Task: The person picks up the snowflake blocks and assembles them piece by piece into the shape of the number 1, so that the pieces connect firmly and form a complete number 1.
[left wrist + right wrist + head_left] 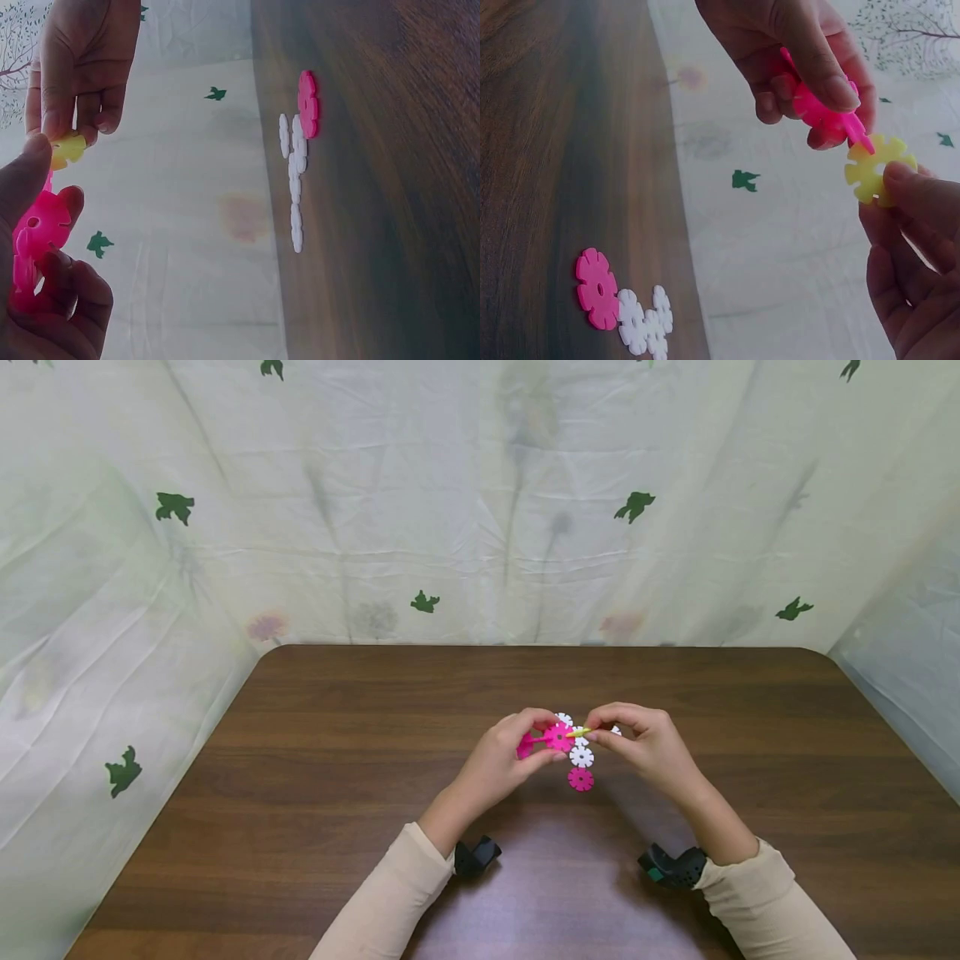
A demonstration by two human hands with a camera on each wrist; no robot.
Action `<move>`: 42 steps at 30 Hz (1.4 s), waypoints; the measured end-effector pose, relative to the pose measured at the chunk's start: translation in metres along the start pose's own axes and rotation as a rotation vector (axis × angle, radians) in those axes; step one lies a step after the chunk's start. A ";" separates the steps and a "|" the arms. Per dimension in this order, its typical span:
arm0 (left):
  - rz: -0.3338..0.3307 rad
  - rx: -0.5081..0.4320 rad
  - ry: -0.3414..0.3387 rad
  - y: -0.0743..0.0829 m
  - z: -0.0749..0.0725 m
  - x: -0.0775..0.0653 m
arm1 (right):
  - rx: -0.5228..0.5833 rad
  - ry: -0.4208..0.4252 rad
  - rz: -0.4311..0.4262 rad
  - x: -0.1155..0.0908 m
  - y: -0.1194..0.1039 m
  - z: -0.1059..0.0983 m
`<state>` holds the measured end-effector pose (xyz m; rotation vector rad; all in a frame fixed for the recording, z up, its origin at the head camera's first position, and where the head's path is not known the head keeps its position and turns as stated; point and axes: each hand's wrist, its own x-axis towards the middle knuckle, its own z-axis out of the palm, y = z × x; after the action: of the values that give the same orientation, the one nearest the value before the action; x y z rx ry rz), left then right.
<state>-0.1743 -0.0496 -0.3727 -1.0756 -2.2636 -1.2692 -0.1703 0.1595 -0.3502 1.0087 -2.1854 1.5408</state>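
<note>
Above the table, my left hand [487, 762] grips a small cluster of joined pink notched discs [558, 737] between thumb and fingers. Facing it, my right hand [656, 747] pinches a yellow notched disc [864, 180] by its edge. In the right wrist view the yellow disc's rim meets the edge of a pink disc [821, 112], the two set at an angle to each other. Part of the pink cluster [45, 217] is hidden behind the left fingers in the left wrist view.
Beneath the hands, several white notched discs [582, 756] lie on the brown wooden table [337, 777], with one pink disc [581, 779] at their near end. A pale curtain [480, 527] with green bird shapes hangs behind the table's far edge.
</note>
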 end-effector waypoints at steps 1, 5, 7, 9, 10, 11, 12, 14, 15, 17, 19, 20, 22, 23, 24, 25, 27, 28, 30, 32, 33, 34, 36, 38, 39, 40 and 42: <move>0.005 0.009 0.003 0.000 0.000 0.000 | 0.000 0.002 0.009 0.001 -0.003 0.000; 0.018 0.055 0.031 -0.001 -0.002 0.001 | 0.008 0.008 0.070 0.003 -0.016 0.002; 0.011 0.059 0.036 -0.001 -0.002 0.001 | 0.016 0.008 0.108 0.004 -0.019 0.002; 0.003 0.053 0.034 -0.001 -0.003 0.001 | 0.032 0.008 0.143 0.004 -0.019 0.002; 0.000 0.049 0.033 -0.001 -0.003 0.001 | 0.045 0.006 0.158 0.003 -0.017 0.002; -0.002 0.046 0.033 -0.001 -0.003 0.001 | 0.059 0.004 0.175 0.003 -0.014 0.002; -0.002 0.044 0.034 0.000 -0.003 0.001 | 0.073 0.000 0.190 0.002 -0.011 0.002; 0.005 0.045 0.037 0.000 -0.003 0.001 | 0.104 -0.011 0.219 0.000 -0.004 0.002; 0.008 0.045 0.038 0.000 -0.003 0.001 | 0.122 -0.017 0.232 -0.001 -0.001 0.002; 0.017 0.047 0.036 0.000 -0.003 0.001 | 0.148 -0.025 0.257 -0.002 0.005 0.002; 0.025 0.046 0.031 0.001 -0.003 0.001 | 0.169 -0.027 0.272 -0.003 0.008 0.003; 0.029 0.044 0.027 0.001 -0.002 0.001 | 0.178 -0.027 0.279 -0.003 0.009 0.003; 0.037 0.044 0.021 0.003 -0.002 0.001 | 0.199 -0.029 0.289 -0.003 0.010 0.005; 0.042 0.047 0.018 0.003 -0.002 0.001 | 0.208 -0.030 0.296 -0.003 0.010 0.005; 0.046 0.050 0.016 0.003 -0.001 0.001 | 0.215 -0.028 0.302 -0.004 0.010 0.006; 0.051 0.053 0.015 0.003 -0.001 0.001 | 0.223 -0.025 0.310 -0.004 0.010 0.006; 0.058 0.063 0.017 0.004 0.000 0.001 | 0.240 -0.025 0.326 -0.004 0.010 0.008; 0.062 0.067 0.018 0.003 0.000 0.001 | 0.245 -0.024 0.330 -0.004 0.010 0.008; 0.074 0.092 0.019 0.003 0.000 0.001 | 0.262 -0.024 0.337 -0.005 0.009 0.010; 0.086 0.121 0.022 0.002 0.000 0.000 | 0.287 -0.034 0.341 -0.004 0.008 0.011; 0.089 0.131 0.024 0.002 0.001 0.000 | 0.296 -0.039 0.341 -0.004 0.007 0.012; 0.093 0.146 0.026 0.002 0.001 0.000 | 0.306 -0.043 0.342 -0.004 0.007 0.013; 0.095 0.168 0.032 0.001 0.001 0.000 | 0.322 -0.050 0.346 -0.004 0.006 0.014; 0.091 0.177 0.038 0.001 0.001 0.000 | 0.322 -0.054 0.341 -0.004 0.006 0.014; 0.088 0.180 0.040 0.001 0.001 0.000 | 0.313 -0.054 0.332 -0.004 0.005 0.014; 0.087 0.186 0.044 0.002 0.001 -0.001 | 0.302 -0.055 0.319 -0.003 0.005 0.014; 0.081 0.191 0.048 0.001 0.001 -0.001 | 0.280 -0.050 0.294 -0.003 0.005 0.013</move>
<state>-0.1728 -0.0488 -0.3730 -1.0447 -2.2294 -1.0132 -0.1690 0.1498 -0.3604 0.8353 -2.2762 2.0192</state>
